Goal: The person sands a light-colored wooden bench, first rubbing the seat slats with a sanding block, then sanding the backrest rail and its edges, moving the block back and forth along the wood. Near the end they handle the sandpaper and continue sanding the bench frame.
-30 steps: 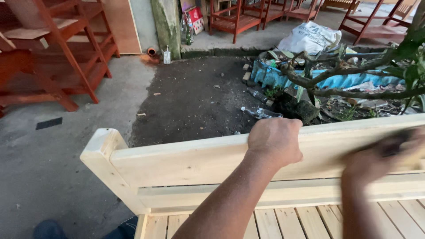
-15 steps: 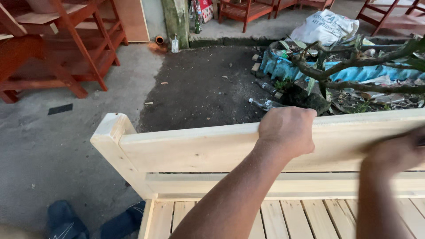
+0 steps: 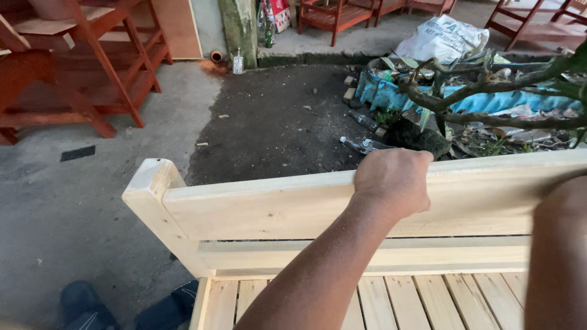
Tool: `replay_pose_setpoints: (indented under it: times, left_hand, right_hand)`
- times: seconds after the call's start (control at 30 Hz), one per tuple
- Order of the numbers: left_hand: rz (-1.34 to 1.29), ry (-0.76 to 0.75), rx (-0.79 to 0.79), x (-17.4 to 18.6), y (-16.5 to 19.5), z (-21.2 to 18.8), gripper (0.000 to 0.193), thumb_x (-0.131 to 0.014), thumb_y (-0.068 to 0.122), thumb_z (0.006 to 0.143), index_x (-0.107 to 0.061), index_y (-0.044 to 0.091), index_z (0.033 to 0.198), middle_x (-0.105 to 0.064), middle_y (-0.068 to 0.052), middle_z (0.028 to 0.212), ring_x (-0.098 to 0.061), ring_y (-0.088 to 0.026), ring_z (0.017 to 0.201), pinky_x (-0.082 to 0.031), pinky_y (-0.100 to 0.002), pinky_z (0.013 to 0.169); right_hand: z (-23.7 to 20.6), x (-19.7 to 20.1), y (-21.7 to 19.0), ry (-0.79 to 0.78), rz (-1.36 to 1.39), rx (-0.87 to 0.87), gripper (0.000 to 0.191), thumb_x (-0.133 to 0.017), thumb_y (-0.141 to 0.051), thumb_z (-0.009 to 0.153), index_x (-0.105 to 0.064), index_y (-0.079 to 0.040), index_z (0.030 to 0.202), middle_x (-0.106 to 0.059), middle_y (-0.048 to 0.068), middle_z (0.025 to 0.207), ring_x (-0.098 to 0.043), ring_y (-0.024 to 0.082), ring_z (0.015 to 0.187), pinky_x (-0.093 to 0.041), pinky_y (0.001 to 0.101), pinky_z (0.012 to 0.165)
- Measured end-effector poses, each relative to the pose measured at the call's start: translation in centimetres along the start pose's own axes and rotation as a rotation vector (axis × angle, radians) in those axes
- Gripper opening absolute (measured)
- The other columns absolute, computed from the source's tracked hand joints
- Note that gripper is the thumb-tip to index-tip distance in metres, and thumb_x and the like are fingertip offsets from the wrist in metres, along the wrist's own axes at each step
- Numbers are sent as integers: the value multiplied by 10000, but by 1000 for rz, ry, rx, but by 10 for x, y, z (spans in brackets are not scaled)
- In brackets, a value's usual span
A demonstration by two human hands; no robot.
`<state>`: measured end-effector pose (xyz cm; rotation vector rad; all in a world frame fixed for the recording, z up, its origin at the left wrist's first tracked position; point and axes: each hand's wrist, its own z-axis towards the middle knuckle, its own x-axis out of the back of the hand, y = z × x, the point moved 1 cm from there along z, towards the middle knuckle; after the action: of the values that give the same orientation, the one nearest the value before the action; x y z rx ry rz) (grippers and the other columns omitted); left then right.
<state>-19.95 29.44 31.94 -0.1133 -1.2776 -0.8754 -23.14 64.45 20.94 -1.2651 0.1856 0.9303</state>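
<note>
Pale, unfinished wood made up the bench frame (image 3: pixel 257 211), whose top rail (image 3: pixel 275 195) ran left to right across the view, its long axis crosswise to the reaching arm. The left hand (image 3: pixel 394 183) lay on that rail, fingers curled over the far edge in a clenched grip. The right hand was out of sight; only a forearm (image 3: pixel 559 256) showed at the right edge, so its grip could not be told. Slats (image 3: pixel 428 299) lay below, red-brown chairs (image 3: pixel 79 73) beyond.

Head view, steeply down, close.
</note>
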Motion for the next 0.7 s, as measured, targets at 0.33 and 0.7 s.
replay_pose_setpoints:
  times: [0.33, 0.7]
  left_hand:
    - [-13, 4, -9, -2, -3, -2, 355, -829, 260, 664, -711, 149, 980, -763, -93, 920, -736, -304, 929, -590, -463, 787]
    - [54, -20, 4, -1, 3, 4, 272, -774, 174, 706, -725, 138, 971, -761, -103, 934, -741, -296, 924, -599, -441, 785]
  right_hand:
    - [-57, 16, 37, -9, -141, 349, 477, -509, -341, 1216, -470, 54, 1481, -551, 214, 1572, -501, 307, 1369, -344, 470, 1226]
    - [-118, 28, 55, -117, -203, 527, 520, -421, -143, 1208, -237, 91, 1634, -292, 197, 1760, -321, 271, 1633, -229, 375, 1338]
